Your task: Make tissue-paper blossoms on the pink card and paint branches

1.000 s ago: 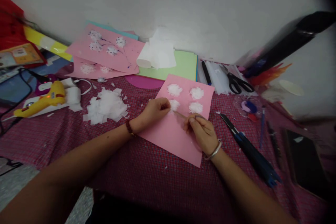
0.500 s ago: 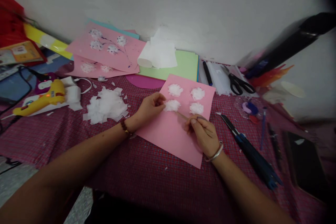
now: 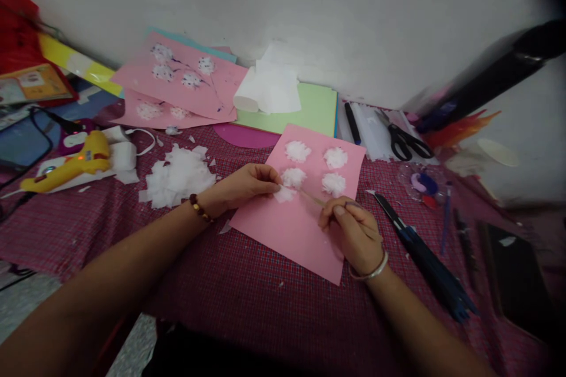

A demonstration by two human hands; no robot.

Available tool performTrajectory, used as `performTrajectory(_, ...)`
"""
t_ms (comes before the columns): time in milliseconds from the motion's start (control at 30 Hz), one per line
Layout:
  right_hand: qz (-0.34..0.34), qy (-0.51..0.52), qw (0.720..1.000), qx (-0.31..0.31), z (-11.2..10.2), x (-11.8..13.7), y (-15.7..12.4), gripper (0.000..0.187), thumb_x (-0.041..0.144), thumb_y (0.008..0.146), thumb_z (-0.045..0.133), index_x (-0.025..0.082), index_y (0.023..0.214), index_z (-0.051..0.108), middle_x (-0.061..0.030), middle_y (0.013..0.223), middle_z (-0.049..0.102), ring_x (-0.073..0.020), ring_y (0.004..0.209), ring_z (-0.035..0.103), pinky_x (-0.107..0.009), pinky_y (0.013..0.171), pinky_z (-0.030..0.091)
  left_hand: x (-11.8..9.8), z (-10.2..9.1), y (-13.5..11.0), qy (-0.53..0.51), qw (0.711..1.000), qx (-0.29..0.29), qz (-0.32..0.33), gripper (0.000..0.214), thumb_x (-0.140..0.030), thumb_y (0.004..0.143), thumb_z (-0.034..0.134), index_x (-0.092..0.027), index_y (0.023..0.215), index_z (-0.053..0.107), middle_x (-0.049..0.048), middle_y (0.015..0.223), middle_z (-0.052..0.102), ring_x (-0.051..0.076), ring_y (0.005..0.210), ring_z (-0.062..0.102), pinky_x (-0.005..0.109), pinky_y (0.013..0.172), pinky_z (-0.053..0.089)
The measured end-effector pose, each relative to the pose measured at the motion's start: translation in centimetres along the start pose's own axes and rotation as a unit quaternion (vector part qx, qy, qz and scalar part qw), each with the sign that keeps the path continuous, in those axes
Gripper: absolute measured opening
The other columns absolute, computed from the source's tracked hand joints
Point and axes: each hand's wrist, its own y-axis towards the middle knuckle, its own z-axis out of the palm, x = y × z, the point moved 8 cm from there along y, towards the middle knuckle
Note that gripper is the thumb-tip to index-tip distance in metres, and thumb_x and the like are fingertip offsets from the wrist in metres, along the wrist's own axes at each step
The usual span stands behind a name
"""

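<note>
A pink paper sheet (image 3: 300,230) lies on the red checked cloth in front of me, with several white tissue puffs (image 3: 335,157) stuck on its far half. My left hand (image 3: 245,184) is closed in a pinch on a small white tissue piece (image 3: 285,194) at the sheet's left side. My right hand (image 3: 354,232) rests on the sheet and grips a thin wooden stick (image 3: 312,198), whose tip points left toward that tissue piece.
A heap of white tissue scraps (image 3: 179,175) and a yellow glue gun (image 3: 66,164) lie to the left. Finished pink sheets (image 3: 186,79), a tissue roll (image 3: 265,91) and green paper (image 3: 316,109) sit by the wall. Scissors (image 3: 404,138) and a blue-black cutter (image 3: 420,253) lie to the right.
My left hand has drawn back from the lower-left puff toward me with a small tissue piece in its pinch. The stick's tip has followed it. My right hand shifted slightly right.
</note>
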Motion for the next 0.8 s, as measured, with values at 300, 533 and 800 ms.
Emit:
performTrajectory(300, 0.004, -0.026, 1.000, 0.000, -0.4, 0.3, -0.2, 0.025, 0.025, 0.091, 0.050, 0.020, 0.071, 0.064, 0.0014, 0.067, 0.057, -0.0102, 0.057, 0.052, -0.025, 0.054, 0.043, -0.3, 1.1, 0.2, 0.122, 0.992, -0.016, 0.034, 0.004, -0.018, 0.080, 0.056, -0.016, 0.082, 0.058, -0.0057, 0.054, 0.050, 0.004, 0.042, 0.041, 0.017, 0.042, 0.031)
performTrajectory(533, 0.037, -0.054, 0.997, 0.030, 0.2, 0.1, -0.3, 0.026, 0.026, 0.091, 0.048, 0.019, 0.070, 0.062, -0.0010, 0.067, 0.058, -0.0116, 0.058, 0.053, -0.028, 0.055, 0.043, -0.7, 0.6, -0.2, 0.140, 0.989, -0.038, 0.037, 0.029, -0.019, 0.079, 0.057, -0.017, 0.108, 0.054, -0.0089, 0.052, 0.040, 0.005, 0.042, 0.035, 0.018, 0.042, 0.025)
performTrajectory(800, 0.033, -0.027, 0.998, 0.054, 0.9, 0.5, -0.6, 0.025, 0.025, 0.089, 0.051, 0.019, 0.068, 0.063, -0.0012, 0.068, 0.058, -0.0117, 0.058, 0.054, -0.027, 0.053, 0.044, -0.8, 1.0, -0.5, 0.206, 0.977, -0.013, 0.062, 0.036, -0.011, 0.071, 0.055, -0.015, 0.107, 0.055, -0.0042, 0.066, 0.049, 0.007, 0.054, 0.042, 0.020, 0.050, 0.031)
